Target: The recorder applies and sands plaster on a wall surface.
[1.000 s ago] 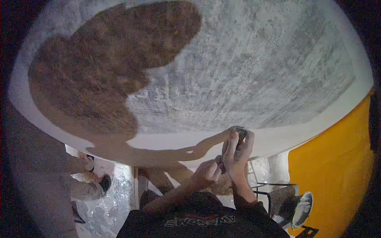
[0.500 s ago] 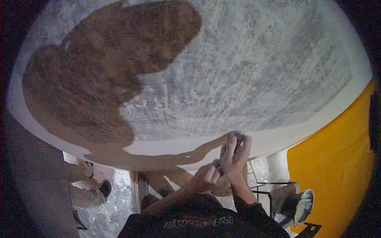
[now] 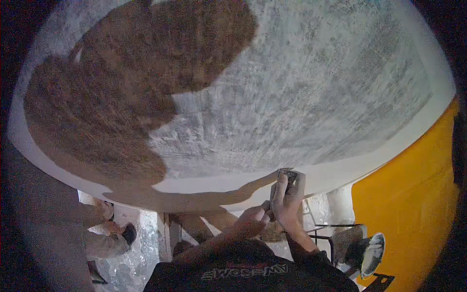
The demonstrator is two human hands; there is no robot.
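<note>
My right hand (image 3: pixel 288 200) squeezes a small, dark grey block (image 3: pixel 291 174) by the near edge of the big, scuffed grey-and-white board (image 3: pixel 316 107). My left hand (image 3: pixel 251 220) is close beside; I can't tell its grip. Pale letters (image 3: pixel 244 272) cross my black cloth shirt (image 3: pixel 219 284).

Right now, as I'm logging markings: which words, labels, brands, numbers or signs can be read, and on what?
Shirt: pale lettering across the front, upside down here; I won't copy its wording.
Faint reddish marks beside it: too blurred to read.
Panel: none visible.
Orange sheet: none visible.
Block in the right hand: mostly hidden, so I cannot tell.
</note>
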